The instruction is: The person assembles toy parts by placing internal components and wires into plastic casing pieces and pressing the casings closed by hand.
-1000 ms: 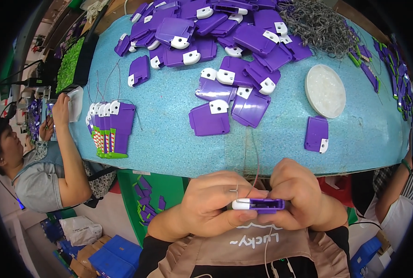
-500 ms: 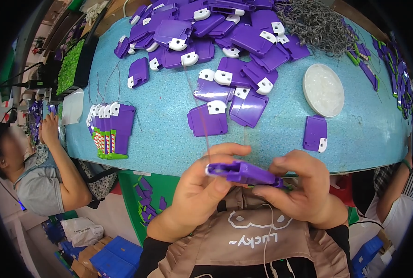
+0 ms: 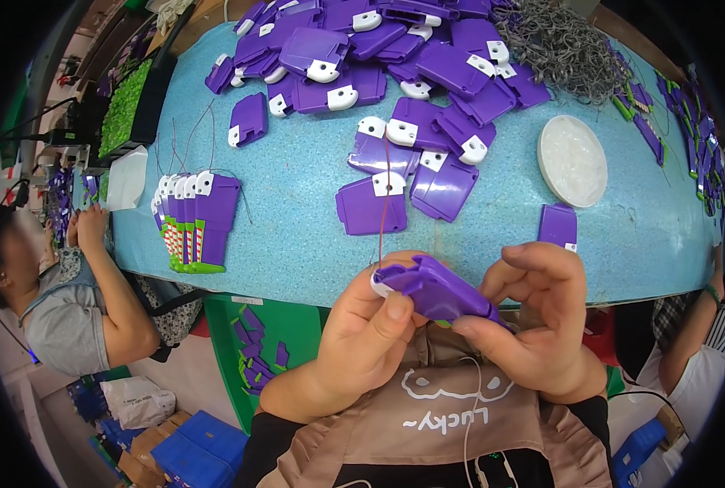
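Above my apron I hold a flat purple plastic piece [image 3: 448, 294] with a white end, tilted down toward the right. My left hand [image 3: 362, 333] is closed on its white end, thumb on the near side. A thin reddish-brown wire [image 3: 384, 203] rises from that end across the table. At the piece's other end my right hand [image 3: 537, 317] has its thumb against the near side and fingers curled behind; the index finger is raised off it. Beyond my hands lie several loose purple pieces with white corners [image 3: 372, 207]. Another purple piece [image 3: 558, 224] lies near my right hand.
A large heap of purple pieces [image 3: 314, 55] and a grey wire tangle [image 3: 562, 53] fill the back. A white round dish [image 3: 572, 161] stands right. Purple, green and striped pieces with wires [image 3: 208, 220] are fanned left. A green tray [image 3: 297, 325] sits below; a person [image 3: 78, 301] works left.
The purple piece has turned to show more of its broad face and slopes down to the right. My right index finger has lifted away. The wire stands more upright, and the view has shifted slightly.
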A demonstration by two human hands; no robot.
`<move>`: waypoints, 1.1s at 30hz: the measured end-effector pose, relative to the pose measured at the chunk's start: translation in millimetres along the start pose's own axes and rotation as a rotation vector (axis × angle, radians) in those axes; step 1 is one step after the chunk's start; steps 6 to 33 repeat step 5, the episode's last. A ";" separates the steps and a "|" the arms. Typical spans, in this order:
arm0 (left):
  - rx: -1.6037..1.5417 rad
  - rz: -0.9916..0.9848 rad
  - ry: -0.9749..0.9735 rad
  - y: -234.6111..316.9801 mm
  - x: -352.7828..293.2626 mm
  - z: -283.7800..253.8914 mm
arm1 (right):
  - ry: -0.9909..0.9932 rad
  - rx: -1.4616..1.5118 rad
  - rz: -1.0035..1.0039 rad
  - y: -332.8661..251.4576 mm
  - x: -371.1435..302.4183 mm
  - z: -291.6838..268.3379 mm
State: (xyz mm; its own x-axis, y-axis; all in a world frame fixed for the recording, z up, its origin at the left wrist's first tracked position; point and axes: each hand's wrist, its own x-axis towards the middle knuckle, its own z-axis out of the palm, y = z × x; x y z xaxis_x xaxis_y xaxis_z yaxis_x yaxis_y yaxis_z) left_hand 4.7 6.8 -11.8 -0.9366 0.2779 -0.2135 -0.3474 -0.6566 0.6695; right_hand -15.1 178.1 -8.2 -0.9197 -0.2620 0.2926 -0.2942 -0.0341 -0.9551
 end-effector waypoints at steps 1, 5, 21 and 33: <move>0.013 -0.027 0.066 1.0 -1.1 -0.5 | -0.001 0.000 0.000 -0.7 0.8 -2.3; -0.054 -0.109 0.030 5.8 -2.2 -6.6 | -0.279 0.253 0.050 -0.2 12.7 -8.7; -0.054 -0.109 0.030 5.8 -2.2 -6.6 | -0.279 0.253 0.050 -0.2 12.7 -8.7; -0.054 -0.109 0.030 5.8 -2.2 -6.6 | -0.279 0.253 0.050 -0.2 12.7 -8.7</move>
